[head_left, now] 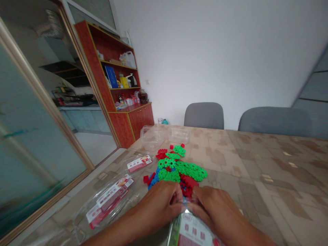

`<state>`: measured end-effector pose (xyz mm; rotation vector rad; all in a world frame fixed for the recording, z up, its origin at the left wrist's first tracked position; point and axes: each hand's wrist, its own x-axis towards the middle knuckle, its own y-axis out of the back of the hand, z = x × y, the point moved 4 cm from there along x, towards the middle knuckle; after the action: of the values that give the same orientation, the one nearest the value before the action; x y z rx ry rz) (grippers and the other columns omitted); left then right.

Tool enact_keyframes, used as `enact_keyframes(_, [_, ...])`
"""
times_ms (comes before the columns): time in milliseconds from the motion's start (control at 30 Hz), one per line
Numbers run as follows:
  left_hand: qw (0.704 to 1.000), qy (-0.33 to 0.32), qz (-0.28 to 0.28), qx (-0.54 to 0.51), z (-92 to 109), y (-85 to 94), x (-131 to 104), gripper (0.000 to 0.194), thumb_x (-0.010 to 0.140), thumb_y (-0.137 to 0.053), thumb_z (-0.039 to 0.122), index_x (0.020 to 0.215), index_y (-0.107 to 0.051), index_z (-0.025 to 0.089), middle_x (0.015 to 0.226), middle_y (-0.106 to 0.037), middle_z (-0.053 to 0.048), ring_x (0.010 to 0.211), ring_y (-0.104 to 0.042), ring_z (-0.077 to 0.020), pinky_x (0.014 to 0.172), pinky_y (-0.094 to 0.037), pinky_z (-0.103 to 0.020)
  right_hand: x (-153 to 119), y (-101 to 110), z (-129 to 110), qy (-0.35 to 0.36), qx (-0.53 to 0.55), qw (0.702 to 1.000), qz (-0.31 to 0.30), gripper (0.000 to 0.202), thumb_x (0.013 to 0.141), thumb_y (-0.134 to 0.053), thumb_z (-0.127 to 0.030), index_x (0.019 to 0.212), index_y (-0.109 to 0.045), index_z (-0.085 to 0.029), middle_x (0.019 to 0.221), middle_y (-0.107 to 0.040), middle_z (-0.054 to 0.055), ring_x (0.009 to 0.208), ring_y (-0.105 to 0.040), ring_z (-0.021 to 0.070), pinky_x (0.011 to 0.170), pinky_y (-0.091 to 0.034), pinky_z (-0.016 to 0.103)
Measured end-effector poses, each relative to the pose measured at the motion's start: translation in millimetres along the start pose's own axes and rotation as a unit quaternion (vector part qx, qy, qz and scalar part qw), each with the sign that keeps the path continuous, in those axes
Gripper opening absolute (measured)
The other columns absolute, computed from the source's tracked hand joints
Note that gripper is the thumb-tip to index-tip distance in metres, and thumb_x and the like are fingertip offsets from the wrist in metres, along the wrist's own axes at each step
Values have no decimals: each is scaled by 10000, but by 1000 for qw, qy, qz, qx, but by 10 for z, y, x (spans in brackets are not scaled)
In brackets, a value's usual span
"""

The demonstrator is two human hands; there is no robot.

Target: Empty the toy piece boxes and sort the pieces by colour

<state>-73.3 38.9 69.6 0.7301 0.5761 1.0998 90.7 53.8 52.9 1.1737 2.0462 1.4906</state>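
Your left hand (166, 201) and right hand (211, 201) meet over the far end of a clear labelled container (196, 230) at the near side of the worktop (256, 164), close to your body. Both grasp it: the fingers are bent in and the thumbs lie close together at its end, the left on one side and the right on the other (your fingertips partly hide each other, so the exact grip can't be made out). Something green shows through the container's left side, beside the white and dark pink label.

Just beyond your knuckles lies a loose heap of plastic pieces (169, 176): green notched discs on top and stretching off to the right, blue ones at the left and red ones among them, with a few small red bits at the edges.

Left of the heap, clear plastic packaging (112, 200) with white and red labels lies flat, some of it overlapping; one label (139, 163) sits farther off than the others. Past the heap, near the far edge, stand two clear tubs, a larger left tub (151, 136) and a shallower right tub (179, 136). Two grey chairs (204, 116) stand beyond that edge, and a reddish-brown cabinet (139, 119) stands against the wall.
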Motion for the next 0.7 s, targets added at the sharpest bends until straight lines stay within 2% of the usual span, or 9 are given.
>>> enact_keyframes(100, [1000, -14, 9, -19, 13, 8, 13, 12, 794, -580, 183, 786, -579, 174, 715, -562, 40, 668, -495, -121, 560, -279, -218, -17, -21, -21, -4, -54, 998, 12, 348, 964, -498, -442, 736, -604, -202, 684, -687, 48, 598, -649, 224, 517, -246, 281])
enact_keyframes(233, [994, -23, -27, -106, 15, 18, 13, 37, 822, -553, 182, 788, -543, 174, 698, -543, 45, 652, -485, -114, 544, -294, -201, -9, 9, -48, -30, -50, 998, -1, 442, 965, -457, -512, 672, -590, -209, 633, -687, 44, 557, -653, 221, 487, -214, 278])
enact_keyframes(300, [988, -34, -38, -144, 38, 39, -2, 42, 863, -514, 190, 823, -511, 178, 703, -558, 46, 648, -502, -110, 552, -305, -197, 0, 48, -53, -32, -25, 999, -1, 418, 975, -441, -492, 704, -587, -210, 649, -694, 39, 569, -654, 214, 491, -226, 274])
enact_keyframes(400, [978, -35, -58, -195, 68, 50, -24, 59, 906, -465, 204, 850, -470, 185, 668, -548, 57, 592, -501, -103, 529, -304, -195, -20, 95, -13, -19, 38, 999, -16, 269, 968, -478, -402, 810, -576, -209, 683, -688, 19, 576, -626, 181, 510, -281, 260])
enact_keyframes(500, [979, -39, -30, -196, 75, 50, -22, 85, 906, -463, 185, 822, -456, 188, 642, -517, 63, 589, -492, -103, 538, -320, -199, -131, 117, 90, 18, 102, 994, -46, 246, 976, -457, -378, 816, -558, -221, 720, -660, 0, 609, -595, 152, 546, -343, 245])
enact_keyframes(567, [978, -45, -9, -205, 71, 14, -7, 102, 913, -469, 198, 814, -449, 189, 647, -514, 59, 603, -495, -106, 556, -335, -202, -251, 120, 190, 32, 116, 991, -50, 275, 997, -417, -371, 807, -555, -227, 767, -650, 2, 671, -598, 150, 600, -383, 243])
enact_keyframes(700, [948, -43, -47, -313, 68, -196, 31, 120, 947, -450, 319, 921, -432, 204, 660, -502, 60, 559, -472, -101, 530, -347, -195, -474, 85, 408, -22, 97, 995, -21, 290, 999, -395, -384, 819, -562, -228, 797, -657, 21, 715, -617, 175, 635, -405, 264])
